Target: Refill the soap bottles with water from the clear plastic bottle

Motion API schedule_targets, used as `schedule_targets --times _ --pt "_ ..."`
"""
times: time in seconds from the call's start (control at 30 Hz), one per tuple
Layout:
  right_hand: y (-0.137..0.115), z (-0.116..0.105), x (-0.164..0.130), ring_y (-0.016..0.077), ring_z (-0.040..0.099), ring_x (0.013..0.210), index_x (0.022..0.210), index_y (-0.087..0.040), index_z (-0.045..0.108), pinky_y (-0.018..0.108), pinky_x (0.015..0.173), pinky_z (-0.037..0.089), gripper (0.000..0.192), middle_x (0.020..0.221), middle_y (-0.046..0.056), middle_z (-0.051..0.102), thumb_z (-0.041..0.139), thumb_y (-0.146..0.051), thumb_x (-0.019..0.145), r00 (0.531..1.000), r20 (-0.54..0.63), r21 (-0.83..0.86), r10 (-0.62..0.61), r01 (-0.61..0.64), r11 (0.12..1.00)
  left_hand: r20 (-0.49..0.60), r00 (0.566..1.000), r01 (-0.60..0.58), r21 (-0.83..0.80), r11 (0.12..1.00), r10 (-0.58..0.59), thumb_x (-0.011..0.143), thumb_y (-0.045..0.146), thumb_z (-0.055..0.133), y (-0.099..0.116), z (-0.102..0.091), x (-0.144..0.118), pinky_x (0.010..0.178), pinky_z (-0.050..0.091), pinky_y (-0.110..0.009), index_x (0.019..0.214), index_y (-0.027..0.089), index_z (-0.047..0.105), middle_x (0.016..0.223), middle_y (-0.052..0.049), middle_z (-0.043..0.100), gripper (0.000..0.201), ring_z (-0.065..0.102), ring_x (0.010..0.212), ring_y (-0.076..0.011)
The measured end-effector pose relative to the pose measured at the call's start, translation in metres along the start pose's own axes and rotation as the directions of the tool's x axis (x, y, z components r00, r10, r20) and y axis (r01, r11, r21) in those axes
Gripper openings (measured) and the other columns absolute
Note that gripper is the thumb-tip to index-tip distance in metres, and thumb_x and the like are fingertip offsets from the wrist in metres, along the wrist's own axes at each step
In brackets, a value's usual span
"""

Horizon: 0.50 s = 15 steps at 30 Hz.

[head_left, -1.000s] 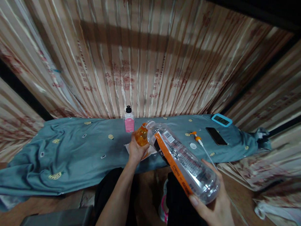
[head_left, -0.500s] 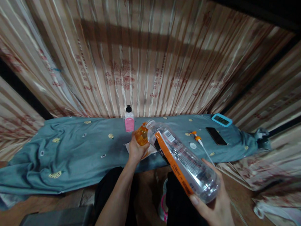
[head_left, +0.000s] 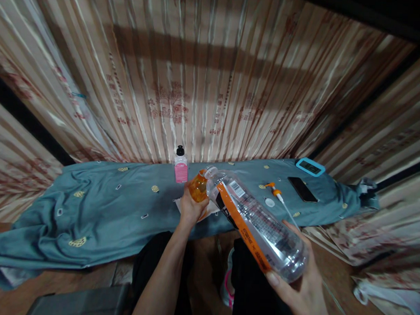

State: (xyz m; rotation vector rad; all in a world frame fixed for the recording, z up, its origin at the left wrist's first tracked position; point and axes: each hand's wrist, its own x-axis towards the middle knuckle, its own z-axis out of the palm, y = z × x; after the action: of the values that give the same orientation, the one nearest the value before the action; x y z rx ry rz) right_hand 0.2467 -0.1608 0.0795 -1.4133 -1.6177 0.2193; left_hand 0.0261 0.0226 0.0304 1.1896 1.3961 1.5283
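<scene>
Head view, right hand [head_left: 303,289]: a large clear plastic bottle with an orange label [head_left: 256,221] is being gripped at its base, tilted mouth-down.
Head view, left hand [head_left: 190,207]: a small amber-orange bottle [head_left: 198,187] is being clasped over the teal cloth-covered table [head_left: 101,209], its top touching the big bottle's mouth.

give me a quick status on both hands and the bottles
Left hand grips small orange bottle. Right hand holds big clear bottle tilted, mouth at the orange one. Nothing between them.

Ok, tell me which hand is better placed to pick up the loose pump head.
Right, probably. The pump head lies on the teal cloth on that side, though the right hand holds the clear bottle; the left hand grips the orange bottle.
</scene>
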Motion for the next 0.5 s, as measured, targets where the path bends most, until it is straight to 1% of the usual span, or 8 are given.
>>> schedule_targets --times 0.1,0.2,0.37,0.5 --pt "-0.0006 0.0021 -0.0003 0.0240 0.069 0.117 0.152 -0.023 0.037 0.026 0.093 0.057 0.076 0.137 0.010 0.062 0.069 -0.050 0.088 1.000 -0.003 -0.007 -0.003 0.003 1.000 0.009 1.000 -0.009 -0.006 1.000 0.009 0.053 0.007 0.081 -0.0002 -0.0001 0.0000 0.094 0.058 -0.044 0.108 0.023 0.058 0.102 -0.003 0.076 0.061 0.075 0.097 -0.0282" --pt "-0.0037 0.0039 0.0007 0.0221 0.070 0.114 0.150 -0.022 0.039 0.023 0.093 0.056 0.073 0.134 0.009 0.064 0.065 -0.054 0.090 0.999 -0.053 0.000 0.003 -0.003 1.000 0.014 1.000 -0.012 0.000 1.000 0.012 0.053 0.010 0.081 -0.0022 -0.0003 0.0001 0.094 0.058 -0.045 0.110 0.023 0.058 0.103 -0.003 0.076 0.063 0.075 0.096 -0.0279" --pt "-0.0067 0.0041 0.0034 0.0192 0.070 0.114 0.149 -0.023 0.039 0.019 0.093 0.055 0.073 0.133 0.008 0.064 0.067 -0.054 0.089 0.999 -0.023 -0.035 -0.022 0.021 0.999 0.000 1.000 -0.017 -0.028 0.999 0.017 0.051 0.009 0.081 -0.0041 0.0005 0.0003 0.093 0.059 -0.042 0.107 0.025 0.059 0.103 0.000 0.077 0.062 0.075 0.097 -0.0266" --pt "-0.0081 0.0067 0.0033 0.0189 0.070 0.113 0.147 -0.022 0.041 0.019 0.093 0.054 0.072 0.132 0.008 0.064 0.065 -0.057 0.089 0.998 -0.068 -0.020 0.001 -0.002 1.000 -0.008 0.999 -0.033 -0.051 0.998 0.033 0.050 0.008 0.081 -0.0041 0.0013 0.0004 0.094 0.059 -0.043 0.104 0.024 0.060 0.104 -0.001 0.077 0.061 0.075 0.098 -0.0271"
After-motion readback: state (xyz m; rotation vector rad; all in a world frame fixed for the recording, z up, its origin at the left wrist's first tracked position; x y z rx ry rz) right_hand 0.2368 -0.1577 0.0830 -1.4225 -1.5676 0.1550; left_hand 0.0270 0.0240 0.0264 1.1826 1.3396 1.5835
